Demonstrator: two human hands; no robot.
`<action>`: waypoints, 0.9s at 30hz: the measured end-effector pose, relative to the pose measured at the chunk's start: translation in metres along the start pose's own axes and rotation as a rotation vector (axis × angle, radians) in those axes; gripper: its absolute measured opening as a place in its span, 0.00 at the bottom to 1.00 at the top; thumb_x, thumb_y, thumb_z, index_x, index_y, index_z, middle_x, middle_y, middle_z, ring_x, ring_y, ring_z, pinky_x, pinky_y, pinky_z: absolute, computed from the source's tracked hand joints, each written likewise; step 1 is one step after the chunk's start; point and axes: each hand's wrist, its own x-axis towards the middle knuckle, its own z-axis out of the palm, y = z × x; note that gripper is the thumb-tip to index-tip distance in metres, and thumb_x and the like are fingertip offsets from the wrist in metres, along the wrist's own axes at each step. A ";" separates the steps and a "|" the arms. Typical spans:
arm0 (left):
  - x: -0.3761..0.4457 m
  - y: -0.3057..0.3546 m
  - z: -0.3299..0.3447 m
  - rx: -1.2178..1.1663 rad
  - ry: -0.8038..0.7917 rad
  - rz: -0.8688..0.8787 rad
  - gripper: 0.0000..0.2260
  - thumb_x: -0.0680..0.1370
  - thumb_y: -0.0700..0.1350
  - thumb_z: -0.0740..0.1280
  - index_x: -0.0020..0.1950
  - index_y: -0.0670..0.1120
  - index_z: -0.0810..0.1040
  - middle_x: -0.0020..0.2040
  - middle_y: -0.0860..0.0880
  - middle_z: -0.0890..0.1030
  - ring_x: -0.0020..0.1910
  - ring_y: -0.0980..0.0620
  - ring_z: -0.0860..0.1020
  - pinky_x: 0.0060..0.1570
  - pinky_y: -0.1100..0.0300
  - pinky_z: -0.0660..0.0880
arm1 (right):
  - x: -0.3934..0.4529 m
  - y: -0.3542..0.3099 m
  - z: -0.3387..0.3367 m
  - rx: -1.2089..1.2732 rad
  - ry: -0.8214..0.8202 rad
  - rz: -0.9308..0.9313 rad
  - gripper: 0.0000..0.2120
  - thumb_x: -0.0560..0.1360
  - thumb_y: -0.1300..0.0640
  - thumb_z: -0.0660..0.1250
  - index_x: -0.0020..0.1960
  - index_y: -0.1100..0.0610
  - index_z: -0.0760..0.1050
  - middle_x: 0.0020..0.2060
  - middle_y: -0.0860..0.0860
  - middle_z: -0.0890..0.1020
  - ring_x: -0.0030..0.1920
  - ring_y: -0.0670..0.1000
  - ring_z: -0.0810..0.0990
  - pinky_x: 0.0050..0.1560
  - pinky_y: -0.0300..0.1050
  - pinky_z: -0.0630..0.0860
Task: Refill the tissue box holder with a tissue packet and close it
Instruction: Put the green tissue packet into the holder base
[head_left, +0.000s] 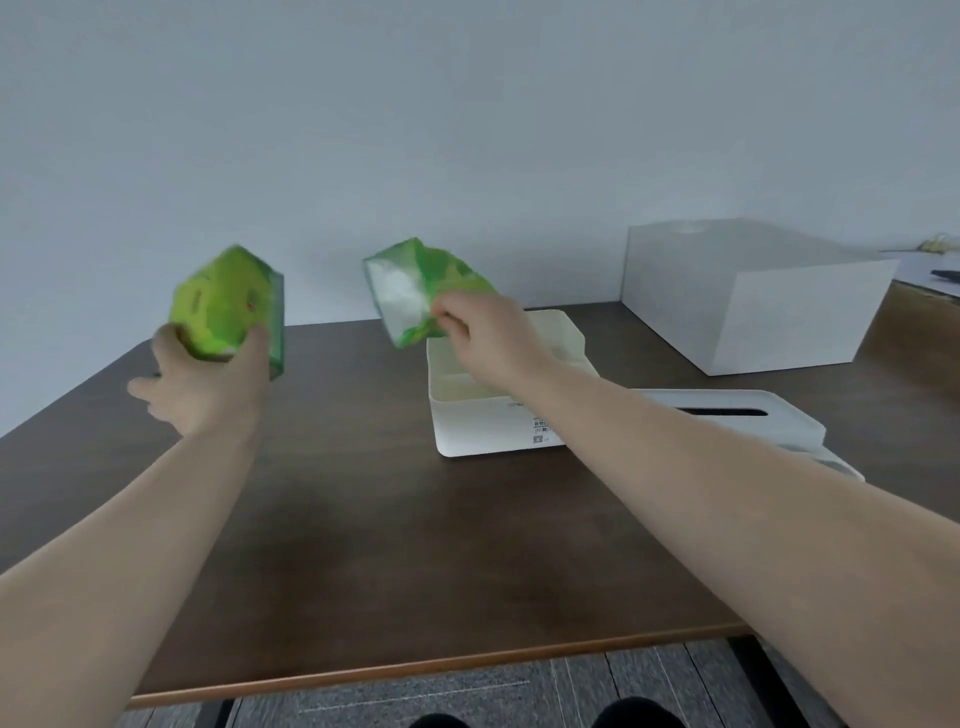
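Green plastic wraps 2 tissue packets, both held up off the desk (363, 519). The right packet (415, 291) hangs tilted just above the far-left corner of the open white holder base (483, 426), its white tissue face showing; the right hand (483, 338) pinches its lower edge with fingers (449, 319) closed on the wrapper, probably to steer it down into the base. The left packet (228, 306) is well apart to the left, gripped from below by the left hand (208, 384), thumb and fingers clamped on its sides, seemingly kept out of the way as a spare. The base looks empty inside, so filling is not yet done. The slotted white lid (737, 415) lies on the desk just right of the base, partly behind the right forearm, within reach for closing. A larger white box (779, 312) sits further back on the right.
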 end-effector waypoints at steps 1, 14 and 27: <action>0.002 0.008 -0.002 -0.071 0.019 0.033 0.33 0.65 0.58 0.67 0.69 0.53 0.67 0.68 0.41 0.64 0.63 0.39 0.71 0.57 0.51 0.72 | 0.000 -0.006 0.002 0.015 -0.035 -0.048 0.09 0.78 0.63 0.59 0.49 0.63 0.79 0.39 0.57 0.80 0.41 0.58 0.75 0.38 0.47 0.66; -0.006 0.045 0.000 -0.055 -0.214 0.223 0.34 0.67 0.57 0.71 0.72 0.55 0.67 0.68 0.45 0.64 0.53 0.47 0.72 0.54 0.57 0.71 | -0.005 0.006 0.002 0.076 -0.387 0.047 0.16 0.81 0.64 0.55 0.62 0.58 0.77 0.48 0.44 0.80 0.52 0.46 0.77 0.50 0.28 0.68; -0.047 0.044 0.047 -0.111 -0.875 0.320 0.30 0.57 0.55 0.79 0.57 0.63 0.74 0.57 0.50 0.75 0.57 0.48 0.78 0.59 0.50 0.78 | 0.006 0.050 -0.017 0.439 -0.033 0.583 0.38 0.70 0.29 0.49 0.54 0.61 0.76 0.47 0.55 0.84 0.52 0.59 0.83 0.59 0.61 0.77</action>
